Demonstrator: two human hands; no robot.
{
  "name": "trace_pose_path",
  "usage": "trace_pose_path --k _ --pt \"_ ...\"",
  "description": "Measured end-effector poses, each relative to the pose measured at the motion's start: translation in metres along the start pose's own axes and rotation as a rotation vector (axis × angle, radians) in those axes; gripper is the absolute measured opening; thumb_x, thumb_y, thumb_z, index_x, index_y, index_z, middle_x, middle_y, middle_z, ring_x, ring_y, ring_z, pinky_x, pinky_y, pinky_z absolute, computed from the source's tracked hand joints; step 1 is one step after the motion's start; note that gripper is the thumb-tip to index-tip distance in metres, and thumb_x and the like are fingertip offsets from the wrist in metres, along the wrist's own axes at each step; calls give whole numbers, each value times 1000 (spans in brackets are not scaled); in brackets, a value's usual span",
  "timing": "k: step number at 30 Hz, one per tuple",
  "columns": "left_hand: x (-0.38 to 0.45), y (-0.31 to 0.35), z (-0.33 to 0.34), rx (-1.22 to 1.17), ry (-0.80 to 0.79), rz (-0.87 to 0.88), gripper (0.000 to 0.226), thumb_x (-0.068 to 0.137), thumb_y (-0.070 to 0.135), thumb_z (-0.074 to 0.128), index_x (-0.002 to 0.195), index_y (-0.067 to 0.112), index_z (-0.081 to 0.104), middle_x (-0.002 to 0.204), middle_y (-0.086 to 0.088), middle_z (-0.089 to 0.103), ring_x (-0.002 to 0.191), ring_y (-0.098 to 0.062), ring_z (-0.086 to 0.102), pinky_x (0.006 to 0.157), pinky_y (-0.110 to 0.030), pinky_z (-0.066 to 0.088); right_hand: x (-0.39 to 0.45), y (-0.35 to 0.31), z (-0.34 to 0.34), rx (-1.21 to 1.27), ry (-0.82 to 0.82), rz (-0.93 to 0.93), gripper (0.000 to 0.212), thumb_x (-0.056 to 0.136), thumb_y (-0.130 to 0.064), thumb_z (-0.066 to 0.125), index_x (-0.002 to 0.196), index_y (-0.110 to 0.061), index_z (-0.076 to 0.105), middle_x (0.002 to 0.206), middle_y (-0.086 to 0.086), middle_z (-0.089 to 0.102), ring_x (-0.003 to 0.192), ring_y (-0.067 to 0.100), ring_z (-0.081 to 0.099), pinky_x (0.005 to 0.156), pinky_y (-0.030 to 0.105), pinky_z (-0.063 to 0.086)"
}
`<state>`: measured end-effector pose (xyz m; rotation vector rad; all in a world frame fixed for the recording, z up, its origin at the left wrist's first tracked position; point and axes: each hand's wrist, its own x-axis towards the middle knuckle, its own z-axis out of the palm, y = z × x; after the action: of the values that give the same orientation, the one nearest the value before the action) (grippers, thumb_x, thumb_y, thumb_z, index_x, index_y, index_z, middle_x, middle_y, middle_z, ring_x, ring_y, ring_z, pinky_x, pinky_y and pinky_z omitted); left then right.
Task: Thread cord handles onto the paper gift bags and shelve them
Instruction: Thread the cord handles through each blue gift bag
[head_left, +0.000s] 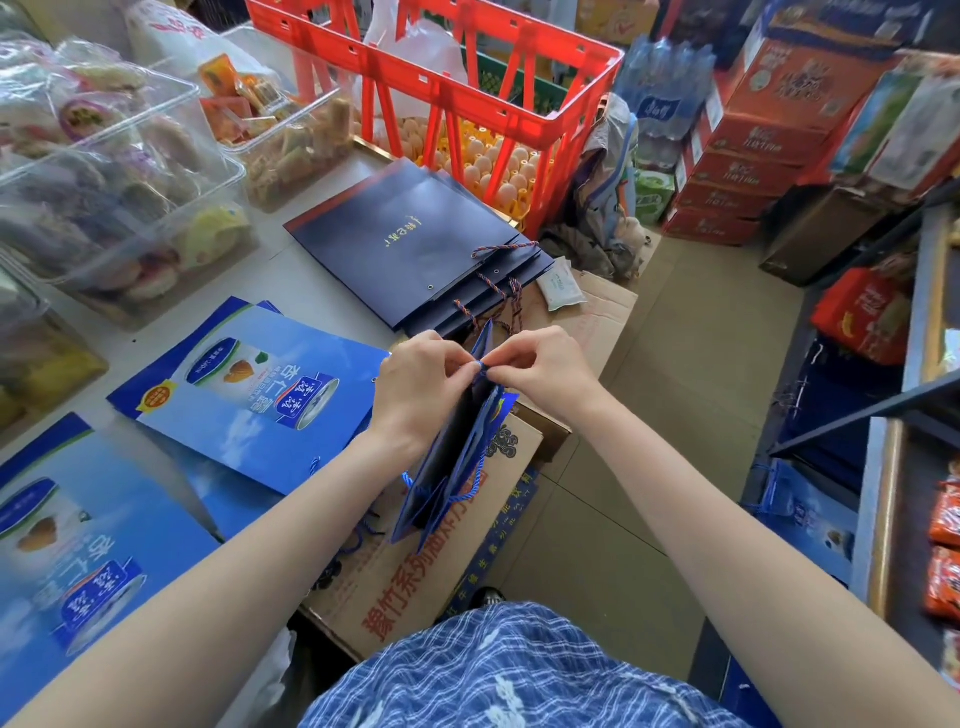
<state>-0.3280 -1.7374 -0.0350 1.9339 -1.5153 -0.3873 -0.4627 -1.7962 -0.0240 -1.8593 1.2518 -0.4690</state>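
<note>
Both hands meet at the top edge of an upright blue gift bag (457, 457) near centre: left hand (415, 384) and right hand (545, 369) each pinch the blue cord (480, 366) there. The bag stands over a cardboard box (415, 587). Flat blue bags (249, 395) lie left; navy bags (415, 239) lie beyond, before a red crate (467, 78).

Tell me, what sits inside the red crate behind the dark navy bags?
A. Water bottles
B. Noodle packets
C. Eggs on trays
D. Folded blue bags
C: through the open sides of the red crate, rows of pale eggs show on yellow trays.
</note>
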Motion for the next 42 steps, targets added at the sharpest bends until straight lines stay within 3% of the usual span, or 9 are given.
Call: trace_pose_path --k 5,8,11,14,18,24,29,35,42 --pt "2 -4 0 -65 -27 0 11 83 22 68 86 15 76 77 1 59 72 -16 56 67 -30 43 2 -5 -2 -75 -47 -2 11 80 -8 69 87 -14 75 75 -5 66 67 -1 58 64 7 44" --pt "1 -6 -3 -94 -62 65 11 84 22 68 84 13 74 77 2 56 67 -12 53 62 -24 41 3 -5 -9 -37 -115 13 13 79 -4 69 81 -17 73 77 -5 67 73 5 61 75 20 51" --pt "1 -5 -3 63 -65 168 15 87 24 63 86 11 71 84 -3 55 69 -21 55 63 -33 43 6 -7 -10 -35 -133 9 16 78 -3 69 76 -19 70 75 -5 67 75 9 61 81 29 53" --pt "1 -5 -2 125 -24 216 17 87 24 62 84 9 70 85 -7 56 67 -26 55 60 -34 42 11 -12 -13 -75 -161 13 11 79 -6 69 82 -15 73 79 1 69 76 9 60 80 30 52" --pt "-3 -11 -1 85 73 278 12 81 20 66 74 10 69 74 -2 53 53 -19 50 53 -25 36 11 -18 -19 -36 -251 37 11 80 -6 67 82 -14 73 77 5 66 69 8 53 70 25 45" --pt "1 -8 -4 -228 -34 9 7 80 16 69 73 16 70 74 1 59 63 -10 55 60 -22 44 11 -17 -22 54 -278 52 11 82 -3 65 86 -11 72 79 4 67 69 5 56 67 20 46" --pt "10 -12 -6 -401 -186 -247 19 82 19 67 65 26 64 60 8 57 55 -5 48 53 -17 36 12 -20 -14 130 -203 70 6 81 -3 69 85 -7 71 79 11 69 68 8 61 61 18 47" --pt "13 -8 -9 -392 -227 -266 20 81 16 65 63 24 62 56 8 55 50 -4 44 50 -17 34 10 -18 -8 134 -153 63 8 82 -2 66 88 -3 71 75 8 68 64 8 60 62 18 49" --pt "14 -8 -18 -506 -340 -331 17 85 14 64 68 19 66 64 0 58 56 -8 47 46 -15 38 9 -13 -1 111 -105 47 11 78 -7 73 87 -11 74 87 4 72 84 12 65 85 30 54"
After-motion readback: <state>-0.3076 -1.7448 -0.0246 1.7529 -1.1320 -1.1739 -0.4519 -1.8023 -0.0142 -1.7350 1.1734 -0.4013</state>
